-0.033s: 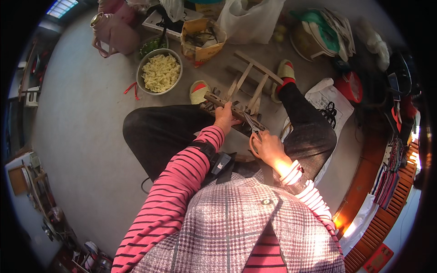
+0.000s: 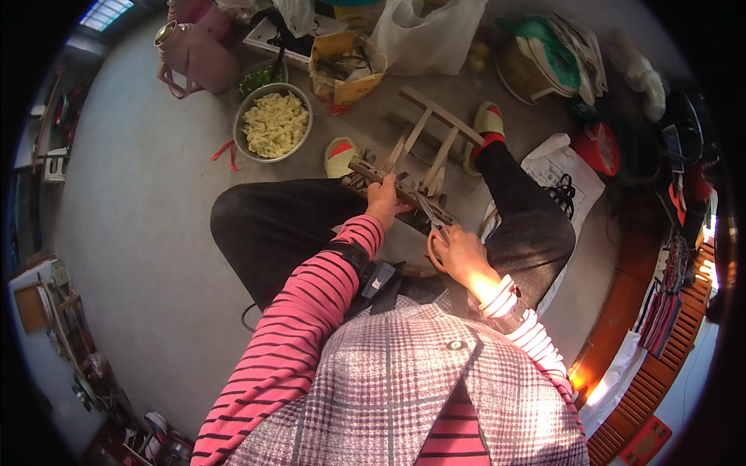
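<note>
Between my knees stands a wooden frame like a small folding stool [image 2: 431, 107], tilted, its slats and legs reaching toward my feet. My left hand [image 2: 383, 203] is closed around its near wooden bar. In my right hand [image 2: 463, 256] is a pair of scissors [image 2: 433, 247] with orange handles, the fingers curled through the loops. Their metal blades point away from me and lie against the bar, just right of my left hand. What the blade tips touch is too small to make out.
Beyond my left knee is a metal bowl [image 2: 305, 141] of pale yellow shredded food. Behind it stand a yellow paper bag [image 2: 342, 95], a pink jug [image 2: 194, 60] and a white plastic bag [image 2: 423, 39]. A red bucket [image 2: 597, 149] and a white sack [image 2: 544, 161] are at right.
</note>
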`<state>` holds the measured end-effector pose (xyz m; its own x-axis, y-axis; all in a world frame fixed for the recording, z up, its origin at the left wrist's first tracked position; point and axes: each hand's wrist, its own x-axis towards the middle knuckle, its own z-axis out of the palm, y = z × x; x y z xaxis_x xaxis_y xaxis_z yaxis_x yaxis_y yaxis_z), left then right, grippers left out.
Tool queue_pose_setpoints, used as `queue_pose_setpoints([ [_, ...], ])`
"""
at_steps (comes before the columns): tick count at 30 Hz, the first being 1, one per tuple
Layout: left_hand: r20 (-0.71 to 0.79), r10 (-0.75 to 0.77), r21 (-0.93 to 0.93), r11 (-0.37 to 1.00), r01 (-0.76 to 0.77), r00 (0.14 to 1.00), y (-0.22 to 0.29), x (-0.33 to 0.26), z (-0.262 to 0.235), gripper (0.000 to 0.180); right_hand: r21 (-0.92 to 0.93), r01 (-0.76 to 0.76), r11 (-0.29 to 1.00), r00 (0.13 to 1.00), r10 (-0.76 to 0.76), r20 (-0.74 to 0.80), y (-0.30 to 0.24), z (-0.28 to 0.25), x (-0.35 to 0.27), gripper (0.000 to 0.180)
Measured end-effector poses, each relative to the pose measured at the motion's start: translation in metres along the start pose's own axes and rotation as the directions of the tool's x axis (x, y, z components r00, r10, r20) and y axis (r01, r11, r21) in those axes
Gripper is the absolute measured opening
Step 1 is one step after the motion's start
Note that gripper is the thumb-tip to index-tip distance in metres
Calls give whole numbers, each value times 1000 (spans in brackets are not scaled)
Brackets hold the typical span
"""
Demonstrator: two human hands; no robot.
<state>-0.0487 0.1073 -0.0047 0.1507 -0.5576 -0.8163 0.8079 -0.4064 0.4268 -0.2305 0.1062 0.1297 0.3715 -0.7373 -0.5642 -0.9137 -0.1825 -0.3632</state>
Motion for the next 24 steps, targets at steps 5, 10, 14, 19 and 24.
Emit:
queue_pose_setpoints([
  [5, -9, -9, 18, 1000, 10, 1000, -2, 7, -5, 46, 25, 73, 997, 997, -73, 11, 16, 5, -3, 46],
  [10, -32, -30, 11, 999, 31, 999, -2, 9, -8, 47, -14, 143, 990, 989, -142, 36, 29, 17, 2, 46],
  [14, -53, -50, 8, 999, 51, 997, -1, 8, -8, 46, -48, 200, 979, 980, -198, 36, 39, 21, 3, 44],
  [19, -80, -54, 12, 998, 55, 995, -2, 10, -8, 46, -90, 304, 948, 953, -304, 17, 37, 24, 10, 39],
  [24, -91, -25, 20, 999, 27, 996, -7, 13, -8, 48, -128, 361, 924, 932, -355, 70, 17, 12, 12, 34],
])
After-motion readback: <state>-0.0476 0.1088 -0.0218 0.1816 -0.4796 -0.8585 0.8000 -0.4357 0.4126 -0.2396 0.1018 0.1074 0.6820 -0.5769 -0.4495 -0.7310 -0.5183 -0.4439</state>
